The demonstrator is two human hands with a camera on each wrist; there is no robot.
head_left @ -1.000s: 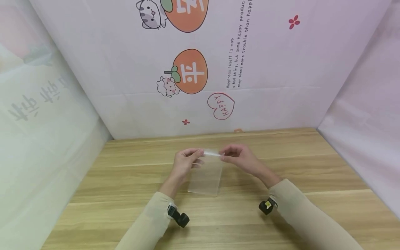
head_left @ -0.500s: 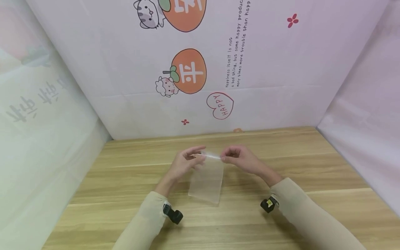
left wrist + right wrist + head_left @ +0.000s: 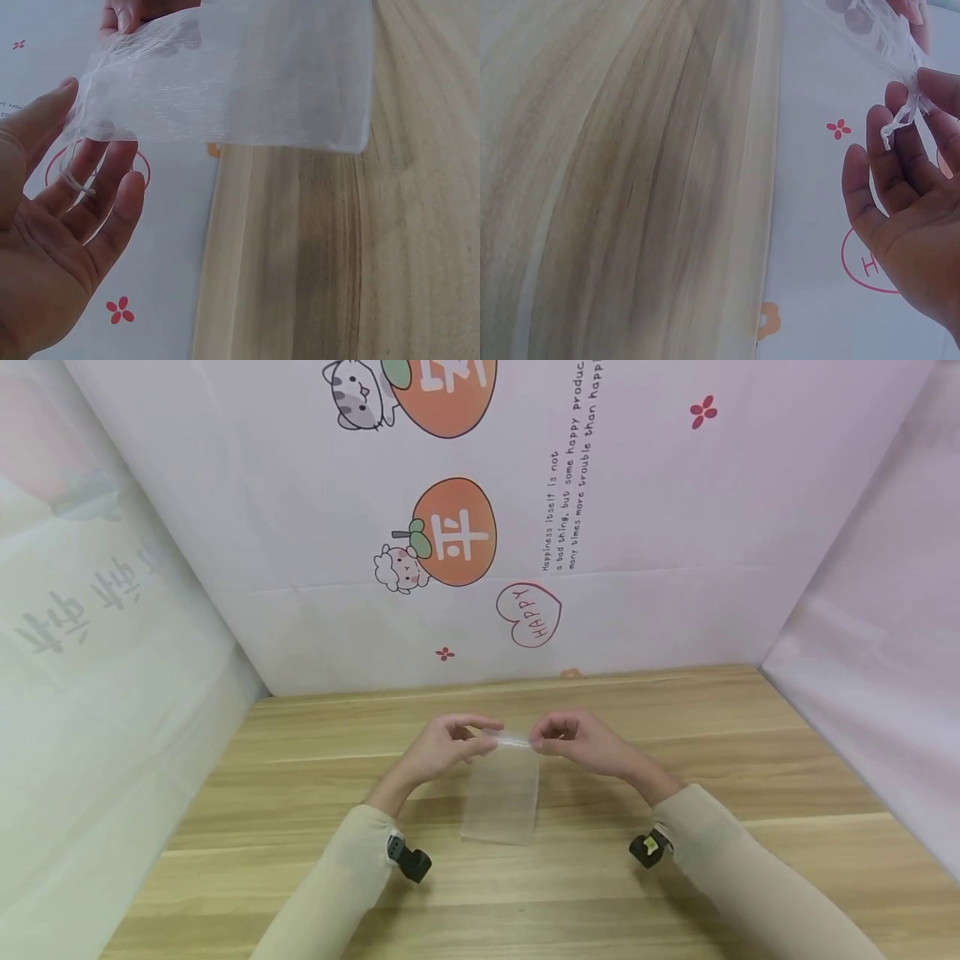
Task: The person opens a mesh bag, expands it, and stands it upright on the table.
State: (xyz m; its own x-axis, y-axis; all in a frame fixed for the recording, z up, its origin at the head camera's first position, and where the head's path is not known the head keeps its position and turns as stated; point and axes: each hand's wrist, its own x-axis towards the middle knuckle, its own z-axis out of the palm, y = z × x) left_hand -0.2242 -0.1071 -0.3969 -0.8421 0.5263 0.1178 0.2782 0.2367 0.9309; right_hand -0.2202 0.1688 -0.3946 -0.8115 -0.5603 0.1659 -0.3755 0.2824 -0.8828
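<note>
A sheer white drawstring bag (image 3: 501,797) hangs flat between both hands, its bright gathered mouth at the top. The left hand (image 3: 450,747) pinches the left end of that mouth between thumb and fingers. Opposite it, the right hand (image 3: 581,743) pinches the right end. In the left wrist view, a knotted cord (image 3: 75,176) dangles from the bag beside the left fingers, and right-hand fingers show at the top. The right wrist view has the gathered fabric under the right thumb, with another white cord (image 3: 896,131) lying across the fingers. The wood grain shows faintly through the fabric.
A wooden table (image 3: 337,793) spreads beneath the hands. Behind it rises a white printed cloth (image 3: 645,568) with orange fruit drawings and lettering. More cloth closes off the left side (image 3: 112,693) and right side (image 3: 885,635). Both sleeves carry small black wrist cameras.
The left hand has shifted its fingers along the bag's mouth, and its wrist has swung left. The bag's lower edge has drifted slightly right and down. The right hand has hardly moved.
</note>
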